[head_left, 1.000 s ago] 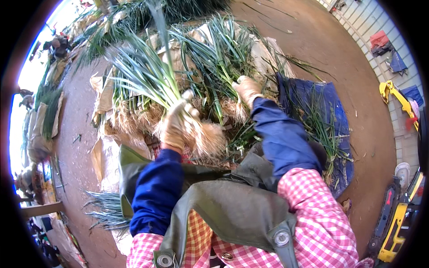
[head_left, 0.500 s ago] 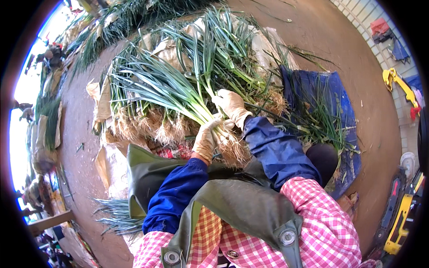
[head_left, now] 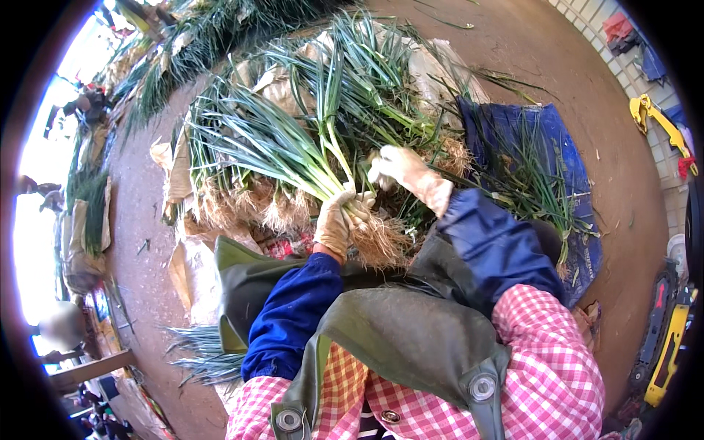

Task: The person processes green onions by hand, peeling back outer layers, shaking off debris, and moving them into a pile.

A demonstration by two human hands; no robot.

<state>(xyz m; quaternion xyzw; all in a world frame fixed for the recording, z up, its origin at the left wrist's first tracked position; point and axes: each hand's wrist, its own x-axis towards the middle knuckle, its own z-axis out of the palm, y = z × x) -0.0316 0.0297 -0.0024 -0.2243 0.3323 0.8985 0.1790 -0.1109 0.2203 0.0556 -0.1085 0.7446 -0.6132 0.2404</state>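
My left hand [head_left: 336, 226], in a pale work glove, is closed around a bunch of green onions [head_left: 308, 165]. Their long green leaves fan out to the upper left, and the pale stringy roots [head_left: 381, 240] hang to the right below my fist. To the right of the stalks, apart from the bunch, is my gloved right hand [head_left: 408, 174]. Its fingers are loosely bent and slightly blurred, with nothing visible in them. Beyond both hands lies a heap of more green onions [head_left: 359, 81], many with their roots facing me.
The heap rests on tan sacking [head_left: 429, 73]. A blue sheet [head_left: 579, 183] with loose leaves lies at the right. Cut leaves [head_left: 205, 356] lie at my lower left. Yellow toy-like machines [head_left: 667, 359] stand at the right edge. A dark green apron [head_left: 411, 330] covers my lap.
My right hand has let go of the onion stalks and drawn away to the right. My left hand still grips the bunch, and the view has shifted slightly.
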